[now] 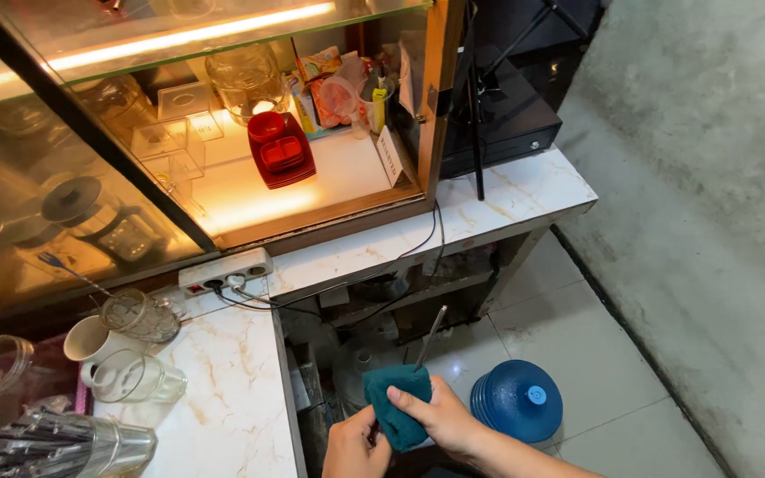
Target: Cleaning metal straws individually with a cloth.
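Teal cloth [397, 407] wrapping tilted, apparently metal rod [431, 335]

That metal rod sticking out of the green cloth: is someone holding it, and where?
Yes. Both hands, right and left, grip the teal cloth wrapped round the rod's lower end.

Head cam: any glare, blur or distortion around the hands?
Head view: light strip blows out, glare on the glass cabinet; both hands, left hand and right hand, on the teal cloth, are sharp but dimmer; straight edges bow slightly outward.

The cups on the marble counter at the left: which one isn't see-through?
The white mug with a handle, lying on its side. The two glass mugs beside it, one above and one below, are clear, also tipped over.
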